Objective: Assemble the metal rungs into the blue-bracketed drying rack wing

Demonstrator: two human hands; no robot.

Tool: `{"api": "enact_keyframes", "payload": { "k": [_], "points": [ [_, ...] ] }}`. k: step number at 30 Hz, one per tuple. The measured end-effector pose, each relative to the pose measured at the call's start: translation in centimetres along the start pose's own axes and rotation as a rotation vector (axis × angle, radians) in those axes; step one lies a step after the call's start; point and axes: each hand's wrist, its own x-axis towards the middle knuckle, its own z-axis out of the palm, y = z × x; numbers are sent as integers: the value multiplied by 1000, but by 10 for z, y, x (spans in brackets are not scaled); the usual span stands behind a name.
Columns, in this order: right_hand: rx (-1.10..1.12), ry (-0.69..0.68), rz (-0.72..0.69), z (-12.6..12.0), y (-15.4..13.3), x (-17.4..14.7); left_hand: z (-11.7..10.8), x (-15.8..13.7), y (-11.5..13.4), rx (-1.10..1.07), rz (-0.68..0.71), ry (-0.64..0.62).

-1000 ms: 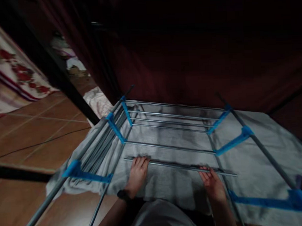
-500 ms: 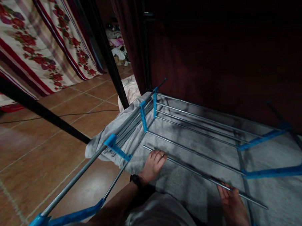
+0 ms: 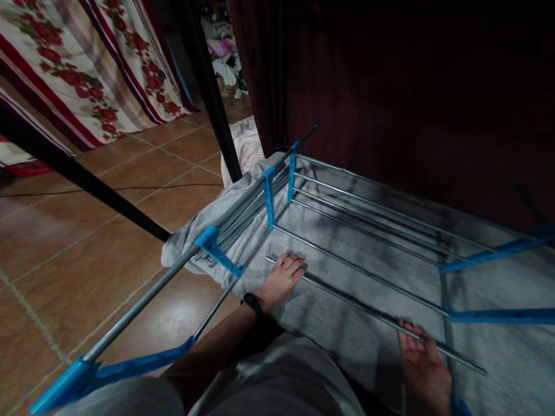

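Note:
A loose grey metal rod point(image 3: 350, 301) lies slantwise above the grey cloth, both of its ends free. Near its left end, my left hand point(image 3: 285, 275) is closed over it from above, a dark band on the wrist. My right hand point(image 3: 421, 356), palm up, has its fingers and thumb around the rod toward the right end. Beyond the rod is a partly assembled rack with blue plastic brackets point(image 3: 270, 199) and metal crossbars point(image 3: 358, 264). A blue-ended side frame point(image 3: 139, 312) of the rack runs along my left.
Several thin rods point(image 3: 241, 217) are bundled beside the rack's left side. Grey cloth point(image 3: 348, 358) covers the surface beneath. Black metal posts point(image 3: 207, 82) stand at the left, over a tiled floor point(image 3: 123, 257). A floral curtain point(image 3: 82, 69) hangs behind, and a dark red curtain point(image 3: 257, 68) farther right.
The view has shifted slightly, so the rack sits a little higher and to the right in the picture. Both hands keep about the same places on the rod.

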Motion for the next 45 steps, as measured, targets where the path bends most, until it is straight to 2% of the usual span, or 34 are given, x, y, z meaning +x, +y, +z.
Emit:
{"api": "enact_keyframes", "payload": {
  "k": [4, 8, 11, 17, 25, 30, 33, 36, 40, 42, 45],
  "points": [
    [18, 76, 10, 5, -4, -3, -3, 7, -3, -18, -14, -101],
    [13, 78, 49, 9, -10, -3, -4, 8, -2, -40, -49, -168],
    [-7, 50, 18, 8, -13, 0, -3, 9, -2, -75, -76, -189],
    [-163, 19, -104, 1, -11, 10, 1, 10, -4, -149, -53, -156],
    [-91, 83, -34, -3, -12, 24, 3, 9, -3, -143, -51, -154],
    [-50, 40, -36, -2, -14, 21, 4, 11, -4, -133, -75, -136],
    [-5, 28, -48, 2, -12, 15, 4, 10, -9, -152, -124, -78],
    [-12, 49, -71, 7, -9, 13, 4, 7, -18, -179, -210, 35],
    [-33, 61, -106, 13, -5, 11, 3, 3, -35, -249, -421, 192],
    [-19, 65, -113, 15, -2, 11, 4, 2, -42, -374, -542, 293],
    [-9, 48, -146, 16, 3, 11, 7, 4, -49, -674, -721, 479]
  ]
}}
